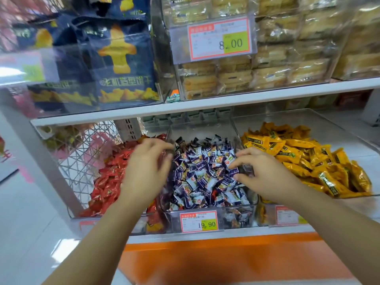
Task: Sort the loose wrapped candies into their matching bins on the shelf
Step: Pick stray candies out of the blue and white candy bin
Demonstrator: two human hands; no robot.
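Observation:
Three clear bins stand side by side on the lower shelf. The left bin [115,222] holds red wrapped candies [107,177], the middle bin [234,220] purple-and-white candies [205,173], and the right bin [349,202] yellow candies [298,153]. My left hand [148,171] hovers blurred over the divider between the red and purple bins, fingers relaxed, nothing visibly held. My right hand [259,171] reaches into the right side of the purple pile with curled fingers among the candies; whether it holds one is unclear.
A price tag [198,222] reading 19.90 hangs on the middle bin's front. The upper shelf edge [205,103] runs close above, carrying dark blue snack bags [115,64] and boxed pastries [267,58]. An orange base panel [226,260] lies below the bins.

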